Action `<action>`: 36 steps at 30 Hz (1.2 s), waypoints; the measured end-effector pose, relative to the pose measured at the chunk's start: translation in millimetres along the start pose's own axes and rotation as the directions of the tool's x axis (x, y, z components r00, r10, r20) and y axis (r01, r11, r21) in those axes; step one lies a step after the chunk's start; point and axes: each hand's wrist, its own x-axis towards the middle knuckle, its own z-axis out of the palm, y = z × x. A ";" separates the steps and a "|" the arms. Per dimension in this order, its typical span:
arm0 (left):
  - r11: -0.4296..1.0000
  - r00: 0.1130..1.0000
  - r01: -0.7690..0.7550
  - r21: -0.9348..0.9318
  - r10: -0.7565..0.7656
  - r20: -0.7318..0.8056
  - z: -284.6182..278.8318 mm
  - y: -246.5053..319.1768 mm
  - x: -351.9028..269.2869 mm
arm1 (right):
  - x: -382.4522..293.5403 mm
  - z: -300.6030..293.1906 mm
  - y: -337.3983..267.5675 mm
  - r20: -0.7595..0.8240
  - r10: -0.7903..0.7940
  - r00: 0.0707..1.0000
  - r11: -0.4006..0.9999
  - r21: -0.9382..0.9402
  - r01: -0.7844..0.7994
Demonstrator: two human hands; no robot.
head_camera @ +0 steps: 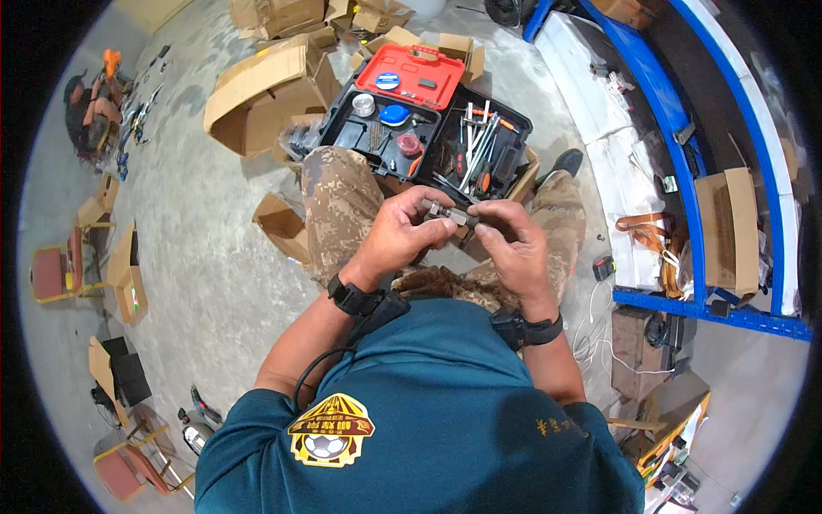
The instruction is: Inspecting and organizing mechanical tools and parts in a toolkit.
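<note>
Between my two hands is a small metal fitting (pixel 454 216) with hexagonal sections, held above my lap. My left hand (pixel 406 226) pinches its left part between thumb and fingers. At its dark right end, my right hand (pixel 515 241) grips with thumb and forefinger. Fingers partly cover the piece, so its full shape is hidden. Just beyond my knees, an open black tool case (pixel 443 138) has a red lid panel (pixel 411 72). Its right tray holds several metal rods and a screwdriver (pixel 483 180). A blue round container (pixel 394 115) and a red one (pixel 409 145) lie in the left tray.
Cardboard boxes (pixel 266 96) stand left of the case, with a smaller open box (pixel 282 228) by my left leg. A blue-framed shelf (pixel 706 310) runs along the right. White cable (pixel 594 340) lies on the floor there. At far left are folding chairs (pixel 58 273) and a seated person (pixel 93 112).
</note>
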 end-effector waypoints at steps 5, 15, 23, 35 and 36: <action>0.996 1.000 -0.001 -0.086 0.000 -0.007 -11.9 -17.6 5.9 | 5.0 -5.8 11.3 -0.012 -0.086 0.996 0.995 -0.050 0.086; 0.992 0.995 0.056 -0.110 -0.065 -0.080 -13.1 -15.7 5.9 | 18.0 -13.6 28.3 0.115 0.197 0.974 0.977 0.062 -0.205; 0.999 0.992 -0.012 -0.037 0.007 -0.129 -2.7 -15.4 13.7 | 15.5 -24.3 61.8 0.271 0.016 0.963 0.962 -0.268 0.059; 0.998 0.981 0.015 -0.068 -0.028 -0.193 -0.1 -18.5 18.2 | 11.2 -17.6 44.7 0.262 0.346 0.901 0.859 0.297 -0.416; 0.997 0.981 0.017 -0.071 -0.030 -0.191 -0.3 -18.5 18.4 | 12.3 -16.5 45.8 0.252 0.333 0.909 0.863 0.308 -0.401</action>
